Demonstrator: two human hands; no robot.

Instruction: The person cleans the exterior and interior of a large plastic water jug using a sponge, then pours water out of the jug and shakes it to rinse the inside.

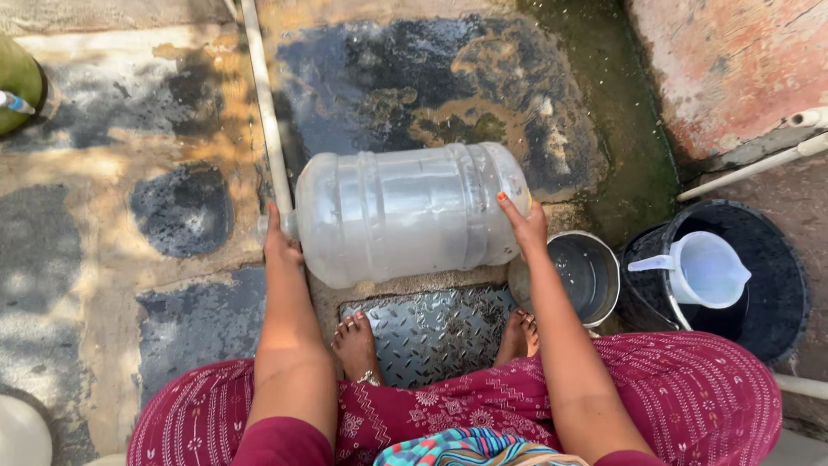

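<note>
Water jug (405,211) sideways between hands

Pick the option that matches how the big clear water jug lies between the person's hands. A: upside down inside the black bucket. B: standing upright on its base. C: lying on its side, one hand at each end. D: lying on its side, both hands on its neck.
C: the clear jug lies on its side, with the left hand at its neck end and the right hand on its base end.
</note>
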